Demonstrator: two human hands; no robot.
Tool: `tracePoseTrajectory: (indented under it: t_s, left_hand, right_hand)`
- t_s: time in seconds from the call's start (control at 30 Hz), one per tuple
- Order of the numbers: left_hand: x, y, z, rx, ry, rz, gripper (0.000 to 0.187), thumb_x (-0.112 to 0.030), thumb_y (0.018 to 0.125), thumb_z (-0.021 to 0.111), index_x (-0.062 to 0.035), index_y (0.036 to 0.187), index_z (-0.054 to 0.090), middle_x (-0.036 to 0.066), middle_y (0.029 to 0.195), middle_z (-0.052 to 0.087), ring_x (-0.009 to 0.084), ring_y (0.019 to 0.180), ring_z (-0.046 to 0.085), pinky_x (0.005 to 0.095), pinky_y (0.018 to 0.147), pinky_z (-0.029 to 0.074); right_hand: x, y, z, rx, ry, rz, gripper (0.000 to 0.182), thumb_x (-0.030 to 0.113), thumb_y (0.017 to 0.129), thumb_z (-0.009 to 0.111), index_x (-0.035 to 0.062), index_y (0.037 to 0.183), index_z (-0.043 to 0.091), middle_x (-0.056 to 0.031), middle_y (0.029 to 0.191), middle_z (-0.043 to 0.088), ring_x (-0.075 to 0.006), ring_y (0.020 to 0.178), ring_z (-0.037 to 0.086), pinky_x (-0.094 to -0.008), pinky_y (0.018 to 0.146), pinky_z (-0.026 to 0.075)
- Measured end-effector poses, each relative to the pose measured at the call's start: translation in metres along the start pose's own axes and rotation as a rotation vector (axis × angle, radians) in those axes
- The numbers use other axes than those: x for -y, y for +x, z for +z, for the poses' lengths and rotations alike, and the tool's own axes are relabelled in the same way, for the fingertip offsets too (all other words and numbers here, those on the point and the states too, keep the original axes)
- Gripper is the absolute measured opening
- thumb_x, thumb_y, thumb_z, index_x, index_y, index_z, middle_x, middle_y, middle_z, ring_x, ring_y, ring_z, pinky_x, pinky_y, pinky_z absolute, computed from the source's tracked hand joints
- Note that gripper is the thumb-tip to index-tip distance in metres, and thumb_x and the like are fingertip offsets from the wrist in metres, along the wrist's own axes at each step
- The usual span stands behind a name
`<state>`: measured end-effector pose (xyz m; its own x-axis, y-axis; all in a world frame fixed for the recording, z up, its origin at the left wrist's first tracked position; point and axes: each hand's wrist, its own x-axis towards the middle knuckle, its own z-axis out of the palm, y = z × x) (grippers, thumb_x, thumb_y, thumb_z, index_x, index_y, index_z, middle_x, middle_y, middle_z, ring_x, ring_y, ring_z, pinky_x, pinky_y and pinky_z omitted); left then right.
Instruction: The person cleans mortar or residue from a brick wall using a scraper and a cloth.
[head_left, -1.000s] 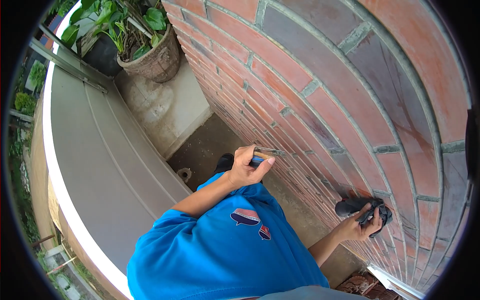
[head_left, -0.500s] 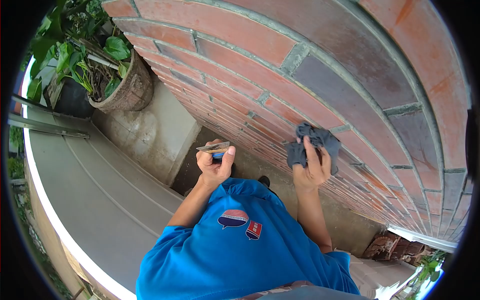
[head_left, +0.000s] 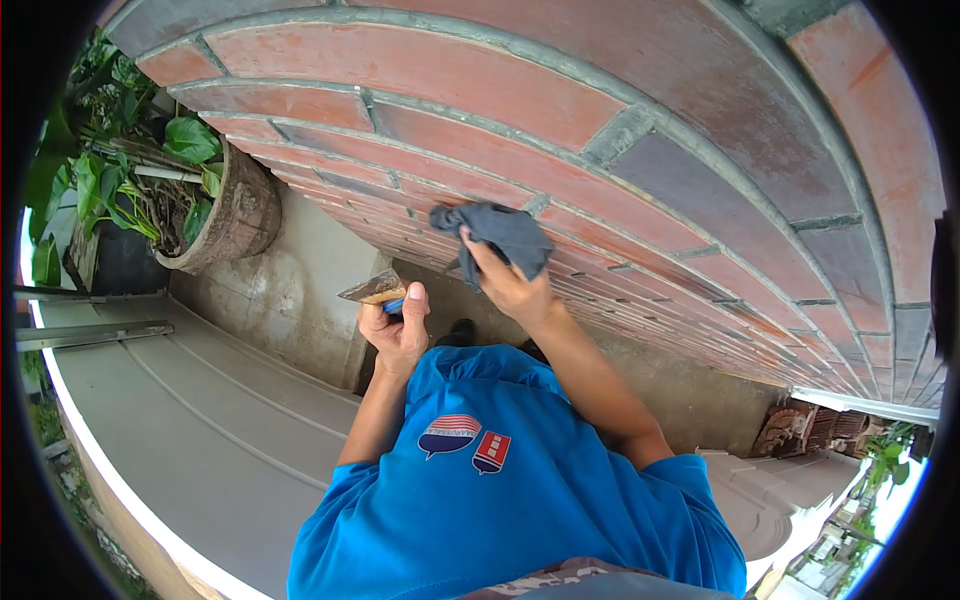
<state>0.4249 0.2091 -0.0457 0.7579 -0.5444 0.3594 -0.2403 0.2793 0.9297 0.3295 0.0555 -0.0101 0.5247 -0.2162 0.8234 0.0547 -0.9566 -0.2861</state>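
Note:
My left hand (head_left: 396, 325) is closed round the blue handle of a putty knife (head_left: 374, 289), its flat, stained metal blade pointing up and to the left. My right hand (head_left: 512, 288) grips a dark grey cloth (head_left: 498, 238) against the brick wall (head_left: 440, 145). Part of the cloth hangs loose to the left of the fingers. The wall has red and purplish bricks with grey mortar joints between them. The two hands are apart, the knife lying left of the cloth and away from the wall.
A big planter (head_left: 235, 215) with leafy plants stands at the upper left, close to the wall. A grey ledge (head_left: 220, 400) with a white edge curves along my left side. Concrete floor (head_left: 660, 395) runs below the wall. Stacked brown pieces (head_left: 785, 430) lie at the lower right.
My right hand has moved the cloth left along the wall. The left hand with the putty knife has shifted slightly left, and the view has turned a little.

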Motion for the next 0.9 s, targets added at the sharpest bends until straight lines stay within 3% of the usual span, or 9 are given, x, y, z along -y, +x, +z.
tracePoseTrajectory:
  t_s: [0.07,0.13,0.27,0.43,0.5,0.6,0.73,0.8,0.9]
  left_hand:
    - [0.006,0.003,-0.005,0.037,-0.014,0.008,0.012,-0.009,0.093,0.056,0.0009,0.089,0.052,0.010,0.069,0.055,0.0153,0.058,0.053,0.0270,0.052,0.044]
    - [0.013,0.005,-0.009,0.093,-0.094,0.064,0.015,-0.013,0.094,0.054,0.0017,0.093,0.053,0.010,0.070,0.055,0.0161,0.059,0.053,0.0278,0.053,0.044]
    - [0.023,0.010,-0.008,0.162,-0.174,0.044,0.022,-0.019,0.096,0.050,0.0022,0.098,0.053,0.012,0.074,0.055,0.0172,0.062,0.054,0.0288,0.053,0.044]
    - [0.013,0.025,0.018,0.156,-0.004,0.265,0.019,0.001,0.083,0.068,-0.0001,0.098,0.054,0.007,0.076,0.059,0.0094,0.062,0.053,0.0233,0.056,0.043]
    - [-0.001,0.034,0.030,0.212,0.047,0.319,0.021,0.000,0.081,0.070,-0.0004,0.096,0.056,0.006,0.074,0.060,0.0086,0.060,0.053,0.0223,0.054,0.042]
    - [-0.007,0.035,0.042,0.183,0.029,0.312,0.019,-0.001,0.082,0.072,0.0001,0.093,0.056,0.006,0.072,0.060,0.0081,0.056,0.054,0.0211,0.050,0.043]
    - [-0.004,0.027,0.046,0.176,-0.050,0.194,0.017,-0.001,0.086,0.067,0.0010,0.097,0.054,0.007,0.072,0.060,0.0087,0.056,0.056,0.0212,0.050,0.046]
    - [-0.002,0.025,0.044,0.176,-0.061,0.170,0.018,-0.001,0.087,0.066,0.0011,0.099,0.053,0.008,0.073,0.060,0.0088,0.056,0.056,0.0213,0.050,0.045]
    - [-0.009,0.026,0.040,0.132,-0.079,0.103,0.019,-0.003,0.083,0.070,0.0028,0.098,0.060,0.009,0.079,0.065,0.0106,0.066,0.060,0.0232,0.059,0.048]
  right_hand:
    - [0.006,-0.031,-0.035,-0.092,-0.194,0.127,0.034,-0.010,0.063,0.065,-0.0019,0.096,0.071,-0.0144,0.092,0.067,-0.0316,0.083,0.065,-0.0407,0.076,0.052]
    - [0.013,-0.081,-0.080,-0.129,-0.555,0.343,0.031,-0.001,0.066,0.074,0.0054,0.097,0.073,-0.0133,0.084,0.066,-0.0297,0.077,0.065,-0.0385,0.073,0.053]
    - [0.014,-0.108,-0.165,-0.522,-0.771,0.589,0.037,-0.003,0.076,0.072,0.0023,0.112,0.063,-0.0112,0.101,0.057,-0.0247,0.090,0.061,-0.0322,0.076,0.051]
    - [0.010,-0.073,-0.177,-0.824,-0.651,0.687,0.024,-0.007,0.084,0.066,-0.0002,0.106,0.059,-0.0073,0.102,0.055,-0.0190,0.097,0.054,-0.0294,0.082,0.048]
    - [0.016,-0.056,-0.163,-0.912,-0.518,0.658,0.022,-0.006,0.085,0.065,0.0001,0.106,0.060,-0.0066,0.101,0.054,-0.0177,0.094,0.054,-0.0284,0.082,0.047]
    - [0.023,-0.054,-0.162,-0.795,-0.542,0.684,0.023,-0.006,0.084,0.066,0.0002,0.105,0.061,-0.0066,0.100,0.054,-0.0172,0.092,0.054,-0.0281,0.082,0.047]
    - [0.036,-0.040,-0.131,-0.593,-0.548,0.610,0.031,-0.005,0.075,0.076,0.0007,0.103,0.065,-0.0108,0.097,0.054,-0.0187,0.081,0.056,-0.0279,0.068,0.047]
    - [0.044,-0.016,-0.108,-0.414,-0.616,0.443,0.040,-0.010,0.069,0.073,0.0008,0.107,0.067,-0.0129,0.095,0.053,-0.0213,0.079,0.057,-0.0252,0.067,0.046]
    - [0.054,0.003,-0.065,-0.255,-0.226,0.427,0.060,-0.015,0.061,0.061,0.0007,0.118,0.065,-0.0153,0.099,0.053,-0.0240,0.082,0.059,-0.0278,0.072,0.049]
